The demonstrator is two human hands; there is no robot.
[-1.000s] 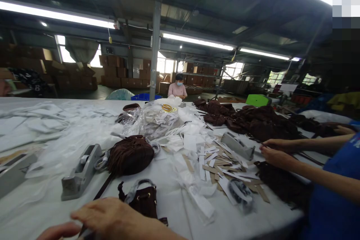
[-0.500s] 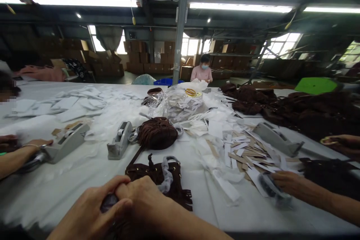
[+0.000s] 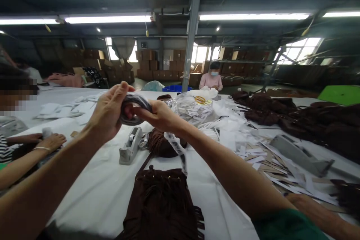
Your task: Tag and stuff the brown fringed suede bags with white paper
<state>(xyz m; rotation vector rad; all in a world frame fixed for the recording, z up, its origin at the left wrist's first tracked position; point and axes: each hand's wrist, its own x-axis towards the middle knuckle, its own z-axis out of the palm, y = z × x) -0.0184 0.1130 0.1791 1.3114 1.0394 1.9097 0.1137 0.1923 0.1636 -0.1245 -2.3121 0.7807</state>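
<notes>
My left hand [image 3: 108, 114] and my right hand [image 3: 160, 114] are raised over the table. Both are closed on a coiled strap [image 3: 132, 108], dark and wrapped in clear film; fingers partly hide it. A film-wrapped length hangs below my right forearm to a dark brown fringed bag [image 3: 160, 202]. That bag lies flat below my arms, its drawstring top with metal eyelets pointing away from me. Just beyond it, a second brown fringed bag [image 3: 160, 143] is partly covered by my forearm. A grey tape dispenser [image 3: 131, 146] stands to its left.
Paper and cardboard strips [image 3: 275, 165] spread to the right, near another tape dispenser [image 3: 300, 153]. Brown bags [image 3: 315, 120] are heaped at far right. Scissors with yellow handles [image 3: 200, 99] lie on plastic at the back. Co-workers' hands are at left [image 3: 50, 144] and right [image 3: 309, 206].
My hands have risen from low over the bag, lifting the coiled strap up and away. More of the bag now shows, and the wrapped length on it is pulled upward.
</notes>
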